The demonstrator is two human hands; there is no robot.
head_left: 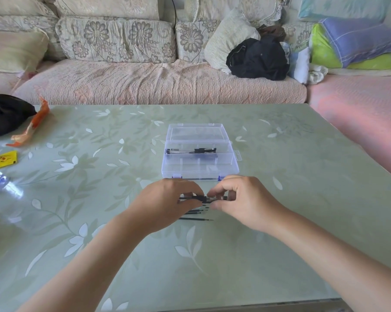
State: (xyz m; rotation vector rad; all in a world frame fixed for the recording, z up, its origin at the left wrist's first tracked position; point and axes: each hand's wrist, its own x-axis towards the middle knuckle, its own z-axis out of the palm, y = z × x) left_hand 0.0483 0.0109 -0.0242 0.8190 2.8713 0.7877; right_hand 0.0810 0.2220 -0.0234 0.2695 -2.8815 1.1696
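Pen (203, 198) pinched between both hands, barrel mostly hidden by fingers (221, 190)

No word, label or number can be read anywhere. The yellow packet (3, 159) at nine o'clock bears a red print. It is too blurred to make out.

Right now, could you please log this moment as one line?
left hand, right hand: pinch pen | refills: on table | box: open, pens inside
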